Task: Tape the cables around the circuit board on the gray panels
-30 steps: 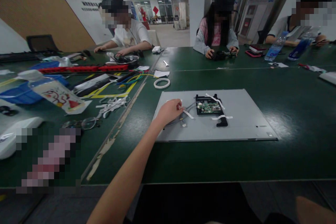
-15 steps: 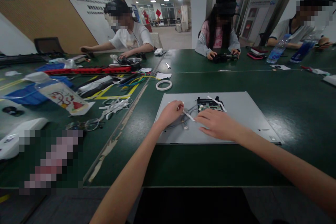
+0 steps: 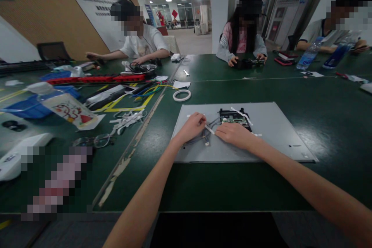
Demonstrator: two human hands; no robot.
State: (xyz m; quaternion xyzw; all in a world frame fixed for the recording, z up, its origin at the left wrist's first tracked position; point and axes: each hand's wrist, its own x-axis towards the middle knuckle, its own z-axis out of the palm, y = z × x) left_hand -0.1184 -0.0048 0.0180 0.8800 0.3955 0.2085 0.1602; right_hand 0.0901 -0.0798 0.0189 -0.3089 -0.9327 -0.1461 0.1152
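A short strip of white tape (image 3: 209,129) stretches between my two hands. My left hand (image 3: 192,127) pinches its upper left end, while the curled fingers of my right hand (image 3: 234,135) close on its lower right end. Both hands are just over a flat grey metal panel (image 3: 273,139) lying on the table. Grey cables (image 3: 214,123) loop under and between the hands, with a small plug (image 3: 207,143) at one end. Behind my right hand sits a black bracket with a green circuit board (image 3: 232,116), partly hidden. Another white tape strip (image 3: 241,113) sticks across it.
A roll of white tape (image 3: 181,95) lies beyond the panel, and a small wrench (image 3: 186,73) farther off. To the left are crumpled white strips (image 3: 128,121), glasses (image 3: 102,140), a tilted bottle (image 3: 68,108) and a blue tray (image 3: 26,106). Several people sit around the green table (image 3: 325,108).
My right hand has moved slightly left and its fingers have closed on the tape's free end. My left hand keeps its pinch. The view has shifted a little.
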